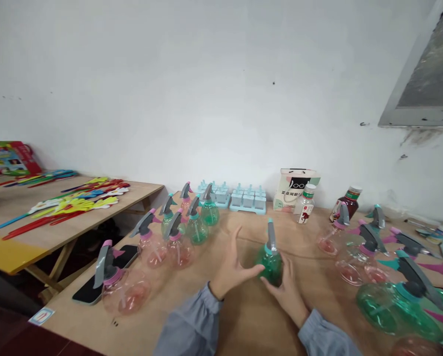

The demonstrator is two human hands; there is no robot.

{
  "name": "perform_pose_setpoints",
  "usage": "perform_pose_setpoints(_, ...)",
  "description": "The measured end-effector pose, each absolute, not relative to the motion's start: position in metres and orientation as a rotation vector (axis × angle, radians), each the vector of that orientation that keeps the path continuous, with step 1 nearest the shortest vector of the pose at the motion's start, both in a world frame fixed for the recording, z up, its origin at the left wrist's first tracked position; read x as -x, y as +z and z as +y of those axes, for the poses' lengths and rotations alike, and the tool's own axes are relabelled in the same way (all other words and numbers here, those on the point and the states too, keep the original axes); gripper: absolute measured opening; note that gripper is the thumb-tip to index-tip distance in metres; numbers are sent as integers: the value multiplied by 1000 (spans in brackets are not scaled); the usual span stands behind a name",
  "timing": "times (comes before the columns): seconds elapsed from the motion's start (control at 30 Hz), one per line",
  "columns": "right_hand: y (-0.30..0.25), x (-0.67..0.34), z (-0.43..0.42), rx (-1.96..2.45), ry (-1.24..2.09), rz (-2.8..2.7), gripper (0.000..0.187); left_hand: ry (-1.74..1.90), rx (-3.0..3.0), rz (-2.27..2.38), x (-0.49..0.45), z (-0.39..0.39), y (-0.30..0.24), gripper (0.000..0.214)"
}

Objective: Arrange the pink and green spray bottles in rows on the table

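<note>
Lower centre of frame: right hand (288, 291) is gripping green spray bottle (269, 261), left hand (229, 273) is hovering open; one-sided pressure is possibly risking a topple.

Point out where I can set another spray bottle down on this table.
Bare tabletop shows between the right hand and the right bottle group, between the left hand and the left bottle group, and behind the central green bottle, before the pale blue molds. Both groups are crowded, the right one most.
</note>
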State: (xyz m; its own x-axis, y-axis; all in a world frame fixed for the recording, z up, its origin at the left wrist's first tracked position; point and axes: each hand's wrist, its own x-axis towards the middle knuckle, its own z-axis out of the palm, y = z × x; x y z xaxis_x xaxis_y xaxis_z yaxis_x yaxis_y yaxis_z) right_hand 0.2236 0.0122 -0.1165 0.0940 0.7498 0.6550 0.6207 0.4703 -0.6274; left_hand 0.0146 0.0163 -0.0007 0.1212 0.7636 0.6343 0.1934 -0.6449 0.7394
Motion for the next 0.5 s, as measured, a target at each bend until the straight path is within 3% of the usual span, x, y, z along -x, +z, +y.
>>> perform_pose_setpoints(0.1,-124,-203,-11,1141,232,-1688,74,1390,-1717,882,-49,9,-3,104)
perform_pose_setpoints(0.33,-117,-195,-36,1161,226,-1732,85,1435,-1570,903,-56,8,-8,52)
perform_pose_setpoints(0.5,-110,-265,-77,1151,-48,-1529,66,1519,-1329,862,-35,19,0,49)
